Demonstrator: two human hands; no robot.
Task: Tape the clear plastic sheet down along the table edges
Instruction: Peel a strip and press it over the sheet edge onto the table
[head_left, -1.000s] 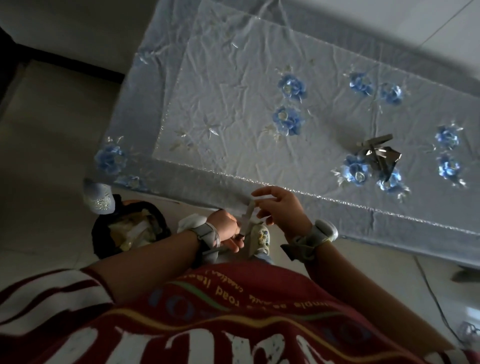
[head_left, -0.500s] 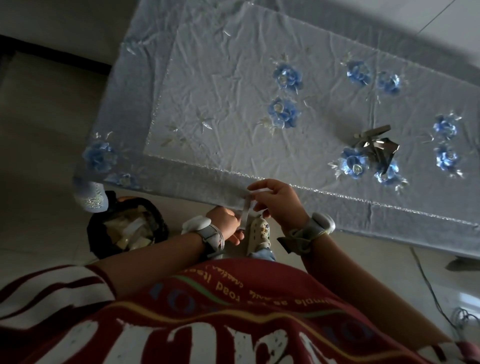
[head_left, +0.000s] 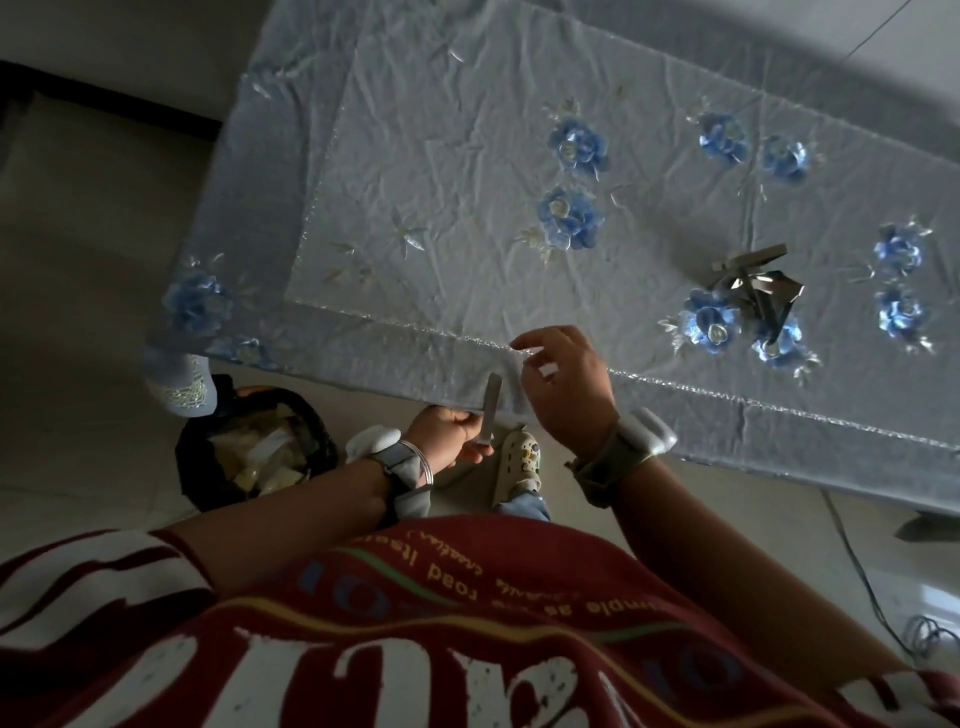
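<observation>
At the near edge of the surface (head_left: 363, 358), under the crinkled clear plastic sheet (head_left: 441, 156), the tape strip (head_left: 489, 408) runs straight across the overhang. The left hand (head_left: 447, 434) pinches the strip's lower end in its fingers. The right hand (head_left: 566, 387) hovers just beside, fingers released. Open floor (head_left: 93, 291) lies to the left.

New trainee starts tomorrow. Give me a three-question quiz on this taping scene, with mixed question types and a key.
1. True or false: the left hand pinches the lower end of a tape strip at the near edge of the flowered tablecloth.
2. Where does the heap of loose grey strips lie? A) on a shelf B) on the tablecloth, among blue flowers C) on a chair
3. Fill in: the black bag stands on the ____.
Key: 1 true; 2 B; 3 floor.
</observation>
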